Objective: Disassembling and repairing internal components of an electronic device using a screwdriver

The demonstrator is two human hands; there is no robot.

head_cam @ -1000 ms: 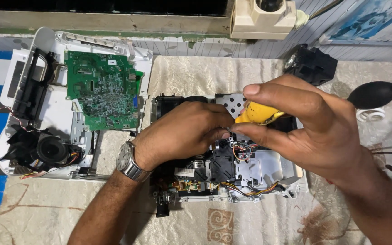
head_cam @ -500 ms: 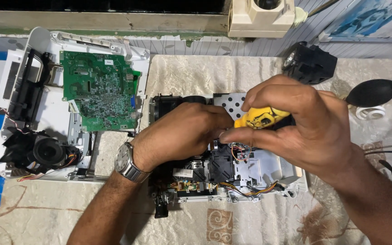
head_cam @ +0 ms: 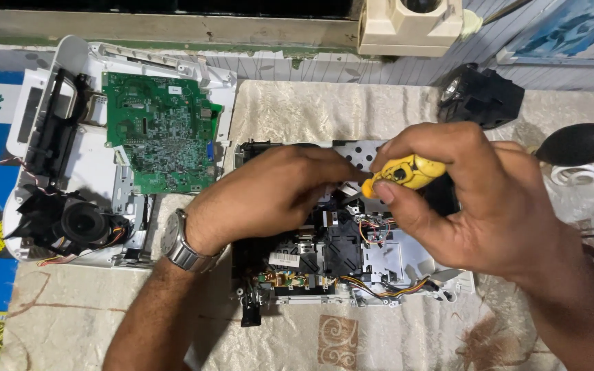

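Screwdriver (head_cam: 407, 173), yellow-handled, sits clamped in the right hand (head_cam: 476, 199), fingers curled together around the handle, thumb at the butt end. Tip is hidden behind the left hand (head_cam: 269, 196), so the exact screw cannot be seen. Left hand lies palm-down on the opened chassis (head_cam: 352, 268) at bench centre, fingers bunched together near the tool's tip; whether they pinch anything cannot be told.

Judgement: a fastener is being worked inside the chassis. To do it well, keep the shaft square to the screw head, press down before turning, and let the left fingers steady the tip. Loose orange and yellow wires (head_cam: 379, 288) lie at 6 o'clock of the tool; keep the blade off them.

Green circuit board (head_cam: 159, 134) rests on the white cover (head_cam: 70, 55) at 9 o'clock, well apart.
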